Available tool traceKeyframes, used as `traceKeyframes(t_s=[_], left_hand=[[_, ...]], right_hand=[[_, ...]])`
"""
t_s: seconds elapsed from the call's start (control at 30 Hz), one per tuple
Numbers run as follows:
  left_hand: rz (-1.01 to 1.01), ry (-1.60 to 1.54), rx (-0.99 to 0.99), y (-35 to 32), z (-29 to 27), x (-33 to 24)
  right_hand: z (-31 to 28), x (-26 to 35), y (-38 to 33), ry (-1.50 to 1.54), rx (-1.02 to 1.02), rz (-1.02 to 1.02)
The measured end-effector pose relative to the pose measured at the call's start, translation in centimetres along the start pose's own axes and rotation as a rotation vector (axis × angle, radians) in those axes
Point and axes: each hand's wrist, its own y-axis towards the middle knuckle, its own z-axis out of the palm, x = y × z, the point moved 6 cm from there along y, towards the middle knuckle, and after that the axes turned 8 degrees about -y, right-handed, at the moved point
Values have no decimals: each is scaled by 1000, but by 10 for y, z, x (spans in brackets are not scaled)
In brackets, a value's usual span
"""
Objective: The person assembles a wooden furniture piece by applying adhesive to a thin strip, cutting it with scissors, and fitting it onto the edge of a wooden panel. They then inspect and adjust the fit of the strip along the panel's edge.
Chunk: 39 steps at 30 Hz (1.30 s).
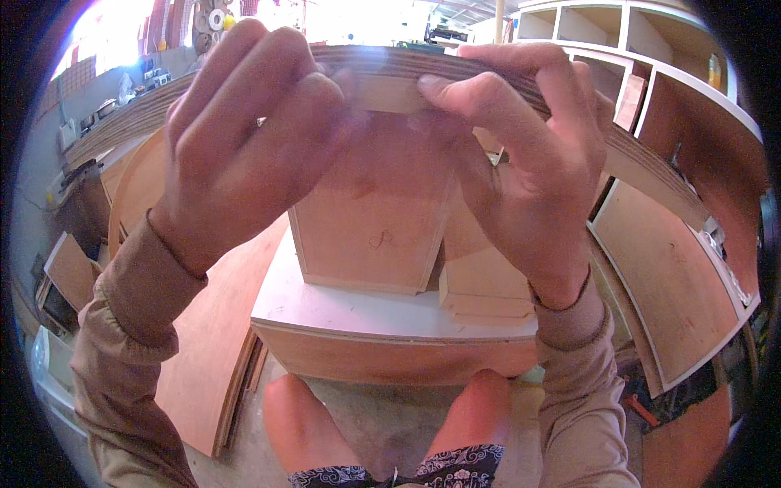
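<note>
Clearly, your right grip (541,134) is pinching the layered board (386,63) at its edge, while your left grip (248,134) is sitting curled beside it, its hold impossible to tell. The board is spanning both grips, the wooden box (374,224) showing below; uneven holding could be letting it tip and knock that box.

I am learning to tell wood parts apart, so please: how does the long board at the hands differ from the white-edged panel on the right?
The board shows a striped, layered edge; the panel shows a broad face with white borders. The left hand and right hand are at the board; neither touches the panel. Both show brown wood tones.
</note>
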Motion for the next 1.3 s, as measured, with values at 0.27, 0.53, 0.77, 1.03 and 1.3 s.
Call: traceKeyframes(t_s=[0.27, 0.53, 0.77, 1.03, 1.3], left_hand=[[-43, 76, -87, -12, 5, -3], [-150, -4, -7, -14, 4, 5], [-144, -71, -32, -2, 7, 3], [-189, -28, -26, 5, 13, -8], [-136, -14, -130, 7, 18, -15]], right_hand=[[9, -2, 8, 101, -92, -133], [2, 4, 2, 16, 84, 71], [-8, -3, 2, -36, 45, -38], [-31, -35, -23, -88, 89, -39], [-28, -31, -28, -110, 83, -58]])
